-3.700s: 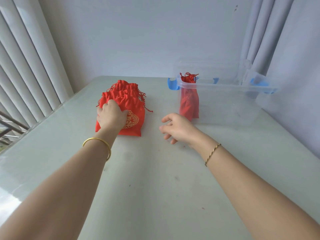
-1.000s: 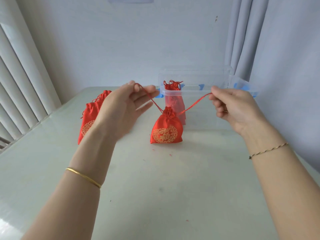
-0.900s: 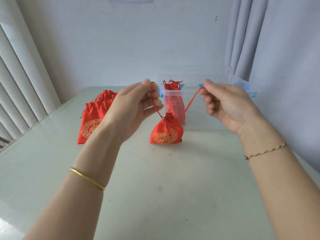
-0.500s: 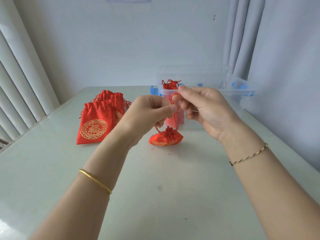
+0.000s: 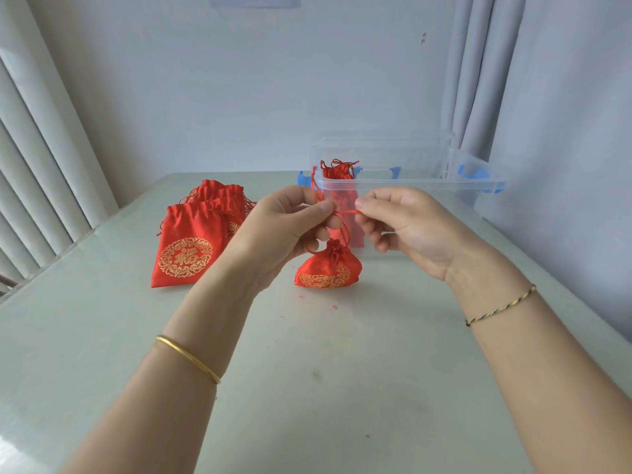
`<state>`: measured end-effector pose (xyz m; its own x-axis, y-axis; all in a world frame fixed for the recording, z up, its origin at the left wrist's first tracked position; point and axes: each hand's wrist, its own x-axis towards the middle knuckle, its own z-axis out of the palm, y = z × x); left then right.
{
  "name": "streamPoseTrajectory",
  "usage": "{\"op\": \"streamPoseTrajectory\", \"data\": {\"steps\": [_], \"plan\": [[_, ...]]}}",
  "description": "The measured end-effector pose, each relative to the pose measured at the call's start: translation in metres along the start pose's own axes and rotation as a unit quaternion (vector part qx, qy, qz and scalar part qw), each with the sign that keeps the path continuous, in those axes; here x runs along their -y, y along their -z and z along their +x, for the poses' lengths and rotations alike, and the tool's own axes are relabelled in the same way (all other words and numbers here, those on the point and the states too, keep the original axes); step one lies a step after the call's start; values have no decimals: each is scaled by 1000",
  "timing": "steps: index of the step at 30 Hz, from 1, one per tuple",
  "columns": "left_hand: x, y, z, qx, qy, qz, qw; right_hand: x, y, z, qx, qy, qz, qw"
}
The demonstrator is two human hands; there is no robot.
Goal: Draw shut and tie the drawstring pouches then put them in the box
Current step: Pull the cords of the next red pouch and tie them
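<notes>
Both hands are working just above the table (image 5: 307, 388), close together. The left hand (image 5: 284, 230) is pinching the red drawstring (image 5: 348, 211) between thumb and forefinger, and the right hand (image 5: 410, 227) is pinching it too, a short stretch of cord running taut between the two sets of fingertips. More cord is looping down from the left fingers to the neck of a small red pouch (image 5: 328, 268), which is sitting on the table right below the hands with its mouth gathered shut and its gold pattern facing this way.

To the left of it a pile of red pouches (image 5: 189, 248) is lying flat on the table, mouths not drawn in, the front one showing a round gold emblem.

Behind the hands a clear plastic box (image 5: 413, 183) with blue latches is standing open near the far edge of the table, and one tied pouch (image 5: 338, 171) is standing upright inside it at its left end.

A gold bangle (image 5: 187, 358) is sitting on the left wrist, a thin braided bracelet (image 5: 500, 305) on the right. Vertical blinds (image 5: 30, 165) are hanging at the left, a pale curtain (image 5: 478, 80) at the right.
</notes>
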<state>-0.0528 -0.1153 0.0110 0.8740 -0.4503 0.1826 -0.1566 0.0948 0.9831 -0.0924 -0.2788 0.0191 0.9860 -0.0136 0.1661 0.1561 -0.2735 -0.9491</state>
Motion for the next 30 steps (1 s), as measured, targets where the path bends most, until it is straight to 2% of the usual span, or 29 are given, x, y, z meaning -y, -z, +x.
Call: {"op": "streamPoseTrajectory", "data": {"steps": [5,7,9,11,14,18,22,25,28,30], "plan": [[-4,1,-1,9,-7,3,1000,1,6,-6,133,-36,-90,986],[-7,0,-3,15,-21,21,999,0,6,-5,103,-44,-104,988],[-10,-1,-6,23,-41,61,997,-2,5,-2,26,-12,-96,995],[-11,-4,-8,31,-77,97,992,-4,-2,2,-10,22,-39,999],[-10,-6,-8,5,-163,184,969,-8,-16,5,19,31,53,998],[-3,-4,-5,-46,-272,315,908,-10,-21,5,54,-3,107,993],[5,-4,-3,-92,-300,333,889,-11,-21,4,88,-24,140,986],[6,-3,-1,-103,-307,322,890,-11,-20,4,99,-20,152,983],[5,-2,-1,-117,-294,312,896,-14,-19,7,55,-7,119,991],[6,-1,-1,-127,-260,290,912,-16,-17,8,3,10,76,997]]}}
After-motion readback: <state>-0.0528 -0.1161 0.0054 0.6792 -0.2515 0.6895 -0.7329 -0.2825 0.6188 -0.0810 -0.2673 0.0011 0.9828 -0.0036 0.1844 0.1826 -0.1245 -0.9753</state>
